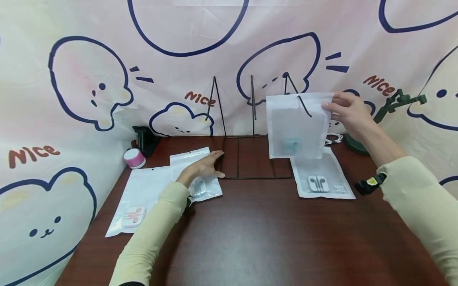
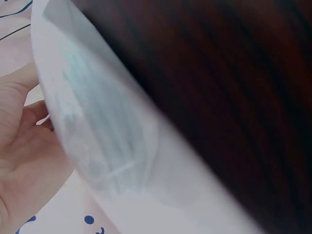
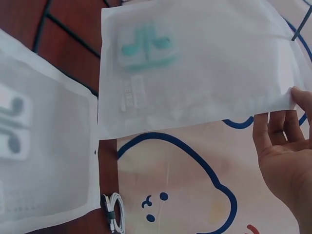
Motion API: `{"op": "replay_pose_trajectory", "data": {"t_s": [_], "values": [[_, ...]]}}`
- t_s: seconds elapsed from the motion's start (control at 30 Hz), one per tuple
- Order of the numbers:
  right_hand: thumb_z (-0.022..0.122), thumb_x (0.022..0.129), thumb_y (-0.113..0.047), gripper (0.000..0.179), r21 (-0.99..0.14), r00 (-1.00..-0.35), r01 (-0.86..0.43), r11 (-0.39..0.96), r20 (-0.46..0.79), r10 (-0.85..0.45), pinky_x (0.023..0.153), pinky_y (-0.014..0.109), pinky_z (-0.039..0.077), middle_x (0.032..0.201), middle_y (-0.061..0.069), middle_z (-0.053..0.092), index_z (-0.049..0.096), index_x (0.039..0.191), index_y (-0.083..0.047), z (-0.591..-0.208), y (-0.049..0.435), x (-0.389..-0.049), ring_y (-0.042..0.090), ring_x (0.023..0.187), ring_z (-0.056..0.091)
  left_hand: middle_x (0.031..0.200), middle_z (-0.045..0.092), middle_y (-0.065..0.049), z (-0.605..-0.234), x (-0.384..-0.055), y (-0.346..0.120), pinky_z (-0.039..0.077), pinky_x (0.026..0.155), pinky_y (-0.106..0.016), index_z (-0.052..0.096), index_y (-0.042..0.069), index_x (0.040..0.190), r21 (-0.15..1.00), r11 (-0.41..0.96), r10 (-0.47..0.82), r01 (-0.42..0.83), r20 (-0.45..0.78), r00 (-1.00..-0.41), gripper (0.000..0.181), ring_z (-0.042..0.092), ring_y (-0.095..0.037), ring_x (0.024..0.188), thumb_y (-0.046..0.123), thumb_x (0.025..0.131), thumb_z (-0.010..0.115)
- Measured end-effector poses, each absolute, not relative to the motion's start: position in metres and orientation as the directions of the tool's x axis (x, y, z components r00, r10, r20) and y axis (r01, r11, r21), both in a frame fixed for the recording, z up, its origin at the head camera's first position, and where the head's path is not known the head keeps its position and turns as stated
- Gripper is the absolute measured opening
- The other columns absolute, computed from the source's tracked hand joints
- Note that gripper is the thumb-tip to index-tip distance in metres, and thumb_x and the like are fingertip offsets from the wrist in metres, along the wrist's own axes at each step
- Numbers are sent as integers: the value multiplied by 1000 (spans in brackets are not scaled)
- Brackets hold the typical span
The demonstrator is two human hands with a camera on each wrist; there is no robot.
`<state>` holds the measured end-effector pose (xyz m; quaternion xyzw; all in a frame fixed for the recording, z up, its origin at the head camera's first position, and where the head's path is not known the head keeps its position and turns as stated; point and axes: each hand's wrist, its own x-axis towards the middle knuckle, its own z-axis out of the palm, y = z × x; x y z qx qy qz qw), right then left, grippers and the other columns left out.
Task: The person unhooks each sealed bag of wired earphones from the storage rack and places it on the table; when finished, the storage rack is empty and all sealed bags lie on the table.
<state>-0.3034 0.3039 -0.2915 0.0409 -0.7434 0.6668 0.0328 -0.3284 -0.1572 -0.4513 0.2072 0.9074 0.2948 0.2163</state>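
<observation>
My right hand (image 1: pixel 352 113) pinches the upper right edge of a translucent white zip pouch (image 1: pixel 293 123), thumb in front and fingers behind. A rod of the black wire rack (image 1: pixel 238 159) sticks out through the pouch near its top. Inside, green earphones (image 3: pixel 146 46) show blurred in the right wrist view. With fingers extended, my left hand (image 1: pixel 204 166) lies by the rack's left side, over a small pouch (image 1: pixel 211 186); whether it touches the rack I cannot tell. A blurred pouch (image 2: pixel 105 117) fills much of the left wrist view.
At left lies a larger pouch (image 1: pixel 144 190) with pink earphones, near a pink-and-white jar (image 1: pixel 134 158) and a black object (image 1: pixel 145 140). A pouch (image 1: pixel 329 171) with dark earphones lies right of the rack. Behind are a white coiled cable (image 1: pixel 334 138) and a green stand (image 1: pixel 388 105).
</observation>
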Motion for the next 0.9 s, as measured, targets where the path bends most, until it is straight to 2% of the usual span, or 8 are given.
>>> {"op": "replay_pose_trajectory", "data": {"t_s": [0.27, 0.53, 0.9], "values": [[81, 93, -17, 25, -987, -991, -131, 98, 130, -16, 75, 21, 61, 111, -4, 71, 73, 116, -14, -297, 308, -276, 12, 94, 69, 174, 9, -12, -449, -328, -157, 19, 127, -50, 15, 8, 167, 612, 749, 499, 253, -270, -824, 98, 12, -34, 159, 24, 94, 79], [78, 95, -12, 28, -983, -985, -170, 65, 170, -6, 76, 19, 60, 111, -5, 73, 76, 122, -16, -299, 310, -250, 13, 95, 68, 174, 9, -11, -447, -329, -156, 20, 127, -50, 14, 8, 167, 618, 745, 499, 249, -270, -823, 98, 11, -34, 159, 22, 95, 78], [73, 96, 0, 25, -968, -971, -238, -79, 236, 35, 75, 19, 59, 105, -3, 76, 80, 117, -10, -294, 307, -220, 12, 89, 69, 173, 10, -12, -445, -329, -156, 20, 127, -50, 15, 7, 167, 613, 746, 505, 261, -265, -821, 98, 12, -34, 159, 22, 95, 79]]}}
